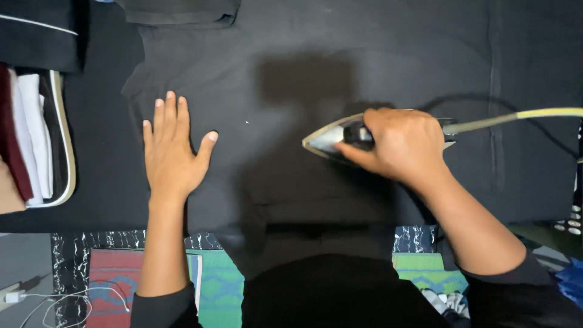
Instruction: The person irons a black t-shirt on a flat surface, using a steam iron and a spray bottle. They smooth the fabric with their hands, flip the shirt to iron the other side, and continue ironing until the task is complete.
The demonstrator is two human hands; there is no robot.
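A black garment (340, 54) lies spread flat over a dark ironing surface (103, 176). My left hand (173, 152) rests flat on the garment's left part, fingers spread, holding nothing. My right hand (404, 146) grips the handle of a clothes iron (331, 138), whose pointed silver tip faces left and whose soleplate sits on the fabric. The iron's yellowish cord (522, 116) runs off to the right edge.
A stack of folded clothes (33, 140) in white, dark red and black sits at the left edge. Another folded dark piece (182, 12) lies at the top. Below the surface are patterned mats (115, 273) and a white cable (61, 300).
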